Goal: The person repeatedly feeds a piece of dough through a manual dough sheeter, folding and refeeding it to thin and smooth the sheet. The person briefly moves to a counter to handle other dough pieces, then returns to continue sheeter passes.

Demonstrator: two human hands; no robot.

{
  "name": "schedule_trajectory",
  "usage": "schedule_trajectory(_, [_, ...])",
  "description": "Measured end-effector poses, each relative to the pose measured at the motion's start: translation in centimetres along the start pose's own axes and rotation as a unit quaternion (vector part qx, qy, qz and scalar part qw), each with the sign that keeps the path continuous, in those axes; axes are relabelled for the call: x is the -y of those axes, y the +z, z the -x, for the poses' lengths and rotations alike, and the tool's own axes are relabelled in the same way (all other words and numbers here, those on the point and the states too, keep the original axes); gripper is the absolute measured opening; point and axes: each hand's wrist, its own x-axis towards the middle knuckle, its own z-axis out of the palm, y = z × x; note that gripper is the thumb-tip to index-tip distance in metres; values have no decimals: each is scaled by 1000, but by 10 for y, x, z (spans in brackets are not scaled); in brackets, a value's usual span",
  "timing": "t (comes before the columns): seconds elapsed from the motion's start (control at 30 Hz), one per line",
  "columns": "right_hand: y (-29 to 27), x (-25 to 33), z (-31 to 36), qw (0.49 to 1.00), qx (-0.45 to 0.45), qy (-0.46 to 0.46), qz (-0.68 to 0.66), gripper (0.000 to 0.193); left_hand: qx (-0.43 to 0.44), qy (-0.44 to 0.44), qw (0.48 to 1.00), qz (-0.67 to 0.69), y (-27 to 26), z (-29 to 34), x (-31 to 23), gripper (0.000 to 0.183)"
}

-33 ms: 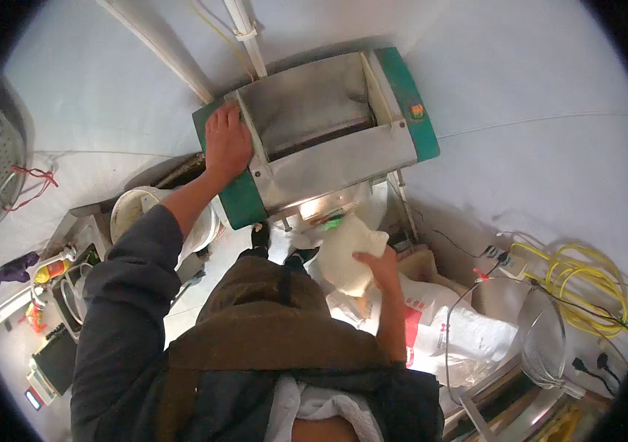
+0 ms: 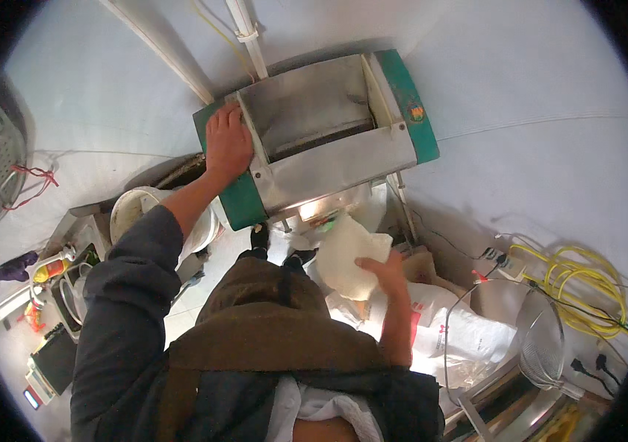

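In front of me stands a dough-rolling machine [image 2: 340, 168] with a steel body, green end panels and an open hopper on top. My left hand [image 2: 228, 145] lies flat on its left end panel, fingers together near the hopper wall and nothing in them. Low on the right side, below the machine's front, my right hand [image 2: 386, 272] grips the right edge of a limp, cream-coloured sheet of dough [image 2: 347, 254]. Its thumb lies over the sheet, and the other fingers are partly hidden. The dough hangs apart from the machine.
A white bucket [image 2: 131, 208] stands below my left forearm. To the right lie a white plastic sack [image 2: 469, 331], a wire strainer [image 2: 540, 339] and a coiled yellow cable [image 2: 587, 283] by a power strip. A white wall rises behind the machine.
My right hand has shifted slightly to the right with the dough, which shows a broader face and a changed upper edge. My left hand stays on the machine.
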Motion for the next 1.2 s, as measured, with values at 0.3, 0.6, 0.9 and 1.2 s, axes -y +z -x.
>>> schedule_trajectory(0.3, [14,305,-78,951,214,-222,-30,68,-7,28,992,121,3,20,18,51])
schedule_trajectory(0.6, [82,260,-316,917,-19,-343,202,63,7,-12,1000,26,-7,0,-3,46])
schedule_trajectory(0.9, [59,236,-256,789,-11,-329,519,55,-16,12,1000,18,-4,1,-3,48])
schedule_trajectory(1.2, [33,76,-113,862,208,-219,-406,34,1,-4,1000,19,-4,1,-2,42])
